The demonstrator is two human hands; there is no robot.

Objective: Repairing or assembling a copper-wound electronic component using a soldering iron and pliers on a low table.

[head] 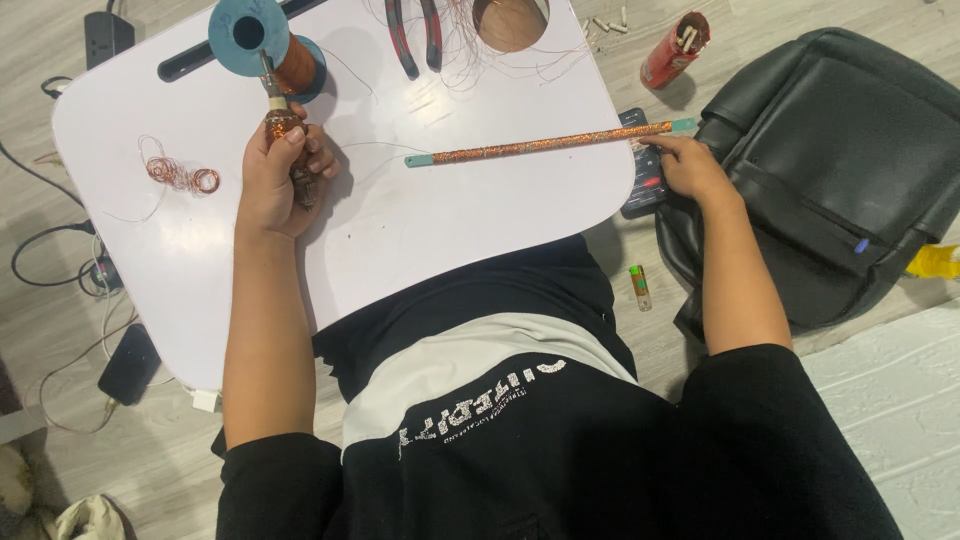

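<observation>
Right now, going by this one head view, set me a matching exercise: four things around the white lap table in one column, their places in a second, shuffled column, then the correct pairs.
Things:
1. wire spool
2. pliers
3. long wire-wrapped rod
4. black backpack

Places:
A. on the floor, right of the white table
B. far edge of the table, beyond the left hand
C. lying across the table, its end at the right hand
D. far edge of the table, near the round cut-out

Pairs: 1-B, 2-D, 3-C, 4-A

white lap table (420, 230) | on it: wire-wound rod (545, 145), pliers (415, 35), copper wire coil (180, 175), spool (265, 45)
</observation>
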